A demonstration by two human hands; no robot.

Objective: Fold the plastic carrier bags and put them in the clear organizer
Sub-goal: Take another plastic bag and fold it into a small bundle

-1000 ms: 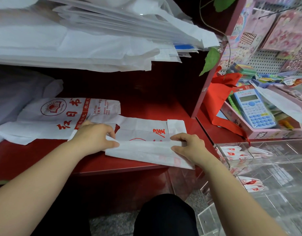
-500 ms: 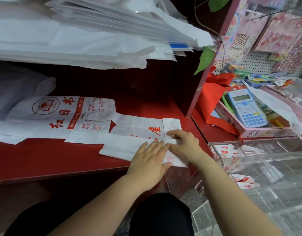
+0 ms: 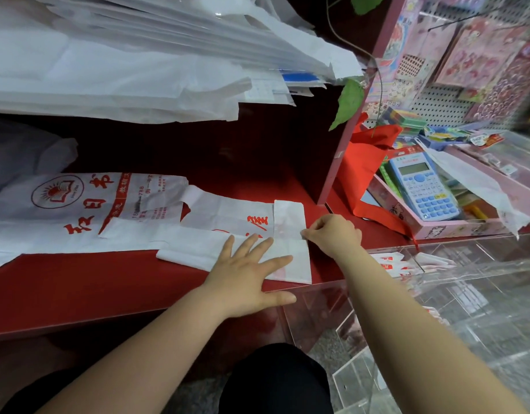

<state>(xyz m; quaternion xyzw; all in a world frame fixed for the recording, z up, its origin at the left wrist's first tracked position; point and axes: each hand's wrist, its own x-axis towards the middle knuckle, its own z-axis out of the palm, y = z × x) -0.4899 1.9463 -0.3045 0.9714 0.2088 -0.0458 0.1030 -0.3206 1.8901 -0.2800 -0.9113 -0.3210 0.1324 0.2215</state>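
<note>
A white carrier bag (image 3: 228, 222) with red print lies partly folded on the red shelf (image 3: 78, 282). My left hand (image 3: 246, 273) presses flat on its near folded strip, fingers spread. My right hand (image 3: 332, 234) pinches the right edge of the bag's folded end flap. A second, larger white bag (image 3: 63, 210) with a red logo lies flat to the left. The clear organizer (image 3: 437, 294) stands low on the right and holds several folded bags (image 3: 389, 264).
A thick stack of white bags (image 3: 123, 70) fills the shelf above. To the right are a red cloth bag (image 3: 365, 168), a pink tray (image 3: 437, 231) with a blue calculator (image 3: 422, 186), and a pegboard of stickers (image 3: 482, 55). A green leaf (image 3: 347, 103) hangs down.
My left hand slid right along the bag and now presses flat near its right end. My right hand moved from the near corner to the right edge of the flap and pinches it.
</note>
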